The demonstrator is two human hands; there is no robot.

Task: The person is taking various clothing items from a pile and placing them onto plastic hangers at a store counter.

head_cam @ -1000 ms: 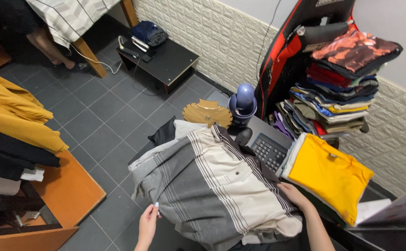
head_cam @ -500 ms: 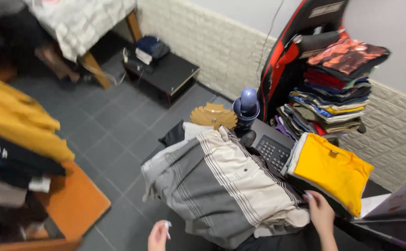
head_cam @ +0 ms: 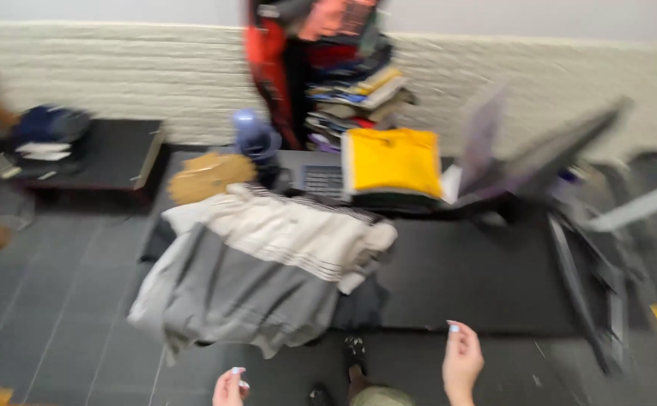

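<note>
A grey and cream striped shirt (head_cam: 257, 259) lies crumpled over the left end of a black table (head_cam: 486, 278), part of it hanging off the edge. My left hand (head_cam: 230, 388) is low at the bottom edge, fingers loosely curled, holding nothing, just below the shirt's hem. My right hand (head_cam: 461, 362) hovers at the table's near edge, fingers apart and empty. A folded yellow shirt (head_cam: 393, 161) rests at the back beside a keyboard (head_cam: 322, 180). The frame is blurred by motion.
A tall stack of folded clothes (head_cam: 355, 83) stands against the white brick wall beside a red and black chair. A blue bottle (head_cam: 253, 139) and a tan hat (head_cam: 209, 175) sit at the table's left rear. A low black side table (head_cam: 110, 154) stands at left; a monitor (head_cam: 546, 162) at right.
The view has swung to face the table squarely. Both hands have come off the striped shirt and dropped to the bottom edge. The shirt now lies more bunched.
</note>
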